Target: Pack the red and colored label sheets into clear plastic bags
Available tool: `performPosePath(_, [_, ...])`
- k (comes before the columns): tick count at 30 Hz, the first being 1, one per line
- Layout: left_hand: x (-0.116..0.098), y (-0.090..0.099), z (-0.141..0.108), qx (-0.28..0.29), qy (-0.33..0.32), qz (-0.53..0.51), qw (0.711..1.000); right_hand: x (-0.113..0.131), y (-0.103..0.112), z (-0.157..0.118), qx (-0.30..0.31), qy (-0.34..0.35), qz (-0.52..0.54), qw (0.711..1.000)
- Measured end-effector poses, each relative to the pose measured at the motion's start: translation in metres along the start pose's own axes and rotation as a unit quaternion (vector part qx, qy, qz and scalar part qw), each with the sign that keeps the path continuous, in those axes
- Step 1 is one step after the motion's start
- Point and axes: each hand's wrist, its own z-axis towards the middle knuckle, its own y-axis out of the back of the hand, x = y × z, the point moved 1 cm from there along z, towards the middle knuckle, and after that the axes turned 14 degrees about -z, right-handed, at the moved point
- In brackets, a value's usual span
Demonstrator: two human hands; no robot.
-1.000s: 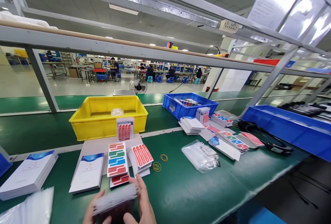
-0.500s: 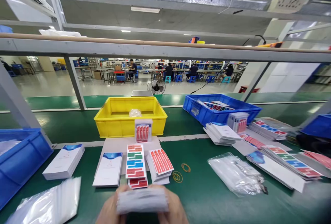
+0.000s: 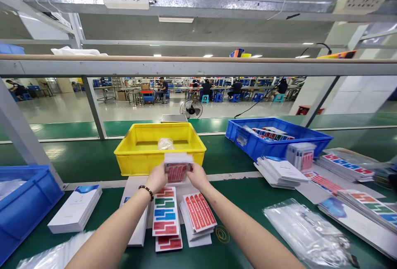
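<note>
My left hand (image 3: 157,178), with a beaded bracelet at the wrist, and my right hand (image 3: 198,176) grip the two sides of a bagged packet of red-and-white label cards (image 3: 177,172). They have it upright against the front of the yellow bin (image 3: 130,164). Whether more than one packet is between the fingers, I cannot tell. Below lie multicoloured label sheets (image 3: 166,213) and, to their right, a pile of red-striped label cards (image 3: 200,213). White booklets (image 3: 138,229) are partly hidden under my left forearm.
Another booklet stack (image 3: 76,209) stands left, near a blue bin (image 3: 27,202) and clear plastic bags (image 3: 54,252). Rubber bands (image 3: 222,234) lie right of the label cards. Further right are zip bags (image 3: 307,231), more booklets (image 3: 281,171) and a blue bin (image 3: 276,145) of label sheets.
Both hands have moved forward from the near edge of the bench to the yellow bin, carrying the packet to where another packet stood. The camera view has shifted slightly.
</note>
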Motion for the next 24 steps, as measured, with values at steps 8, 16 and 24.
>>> performPosePath(8, [0.027, -0.019, 0.027, 0.024, 0.079, -0.028, 0.996, -0.02, -0.025, 0.017, 0.06, -0.069, -0.046, 0.995])
performPosePath(16, [0.023, -0.021, 0.041, -0.06, 0.168, -0.198, 0.964, -0.017, -0.035, 0.029, 0.035, -0.15, 0.054, 0.987])
performPosePath(24, [0.008, -0.027, 0.045, -0.06, 0.165, -0.413, 0.894, -0.009, -0.047, 0.039, 0.066, -0.121, 0.232, 0.963])
